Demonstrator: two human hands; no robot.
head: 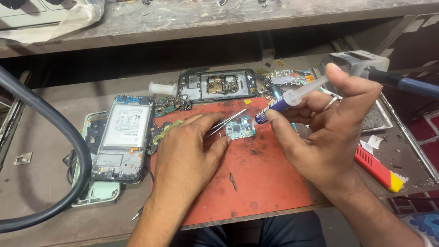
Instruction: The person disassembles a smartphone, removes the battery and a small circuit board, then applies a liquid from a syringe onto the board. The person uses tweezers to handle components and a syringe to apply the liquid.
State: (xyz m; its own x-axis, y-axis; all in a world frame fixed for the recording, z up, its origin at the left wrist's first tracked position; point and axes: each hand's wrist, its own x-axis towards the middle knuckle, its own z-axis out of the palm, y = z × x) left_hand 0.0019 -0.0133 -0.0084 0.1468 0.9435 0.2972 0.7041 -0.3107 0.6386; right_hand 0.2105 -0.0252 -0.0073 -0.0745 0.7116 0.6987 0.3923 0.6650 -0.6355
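Circuit board [240,130] pinned by tweezers [226,122] in my left hand [185,158]; right hand [331,123] grips syringe [286,100], tip nearly touching. Next, I reckon: 1 gentle squeeze.

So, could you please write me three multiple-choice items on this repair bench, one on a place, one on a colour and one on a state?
1. Where does the small circuit board lie?
A. on the red mat
B. on the upper shelf
C. inside the open phone frame

2. What colour is the case of the opened phone left of the mat?
A. orange
B. pale green
C. purple

3. What is the left hand doing?
A. resting flat and empty
B. holding tweezers whose tips point at the board
C. gripping the black cable

Answers:
1 A, the board sits on the mat between both hands.
2 B, a pale green edge shows beneath the phone.
3 B, the tweezers run from its fingers towards the board, while the right hand holds a syringe.
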